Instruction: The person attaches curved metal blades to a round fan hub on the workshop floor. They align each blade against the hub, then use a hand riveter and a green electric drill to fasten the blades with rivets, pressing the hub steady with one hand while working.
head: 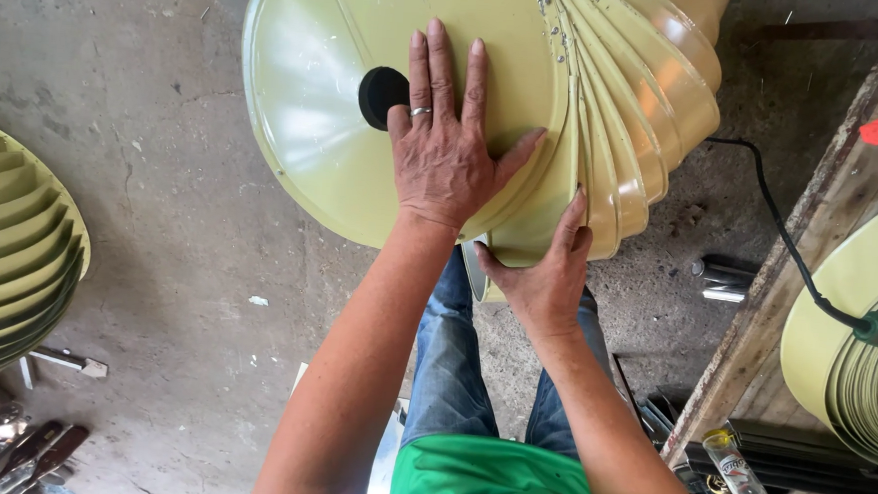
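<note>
Both hands' grip (548,268) on disc (305,120)

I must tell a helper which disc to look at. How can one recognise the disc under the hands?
Start at the concrete floor. The pale green metal disc lies top centre, left hand flat on it, right hand gripping its lower edge. Unlike the neighbouring stacks, its face shows a black centre hole.

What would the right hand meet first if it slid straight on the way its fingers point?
The right hand points up along the fanned yellow-green blades. Going on, its fingertips would probably ride further up the blade edge they already touch; depth between the overlapping blades is unclear.
</note>
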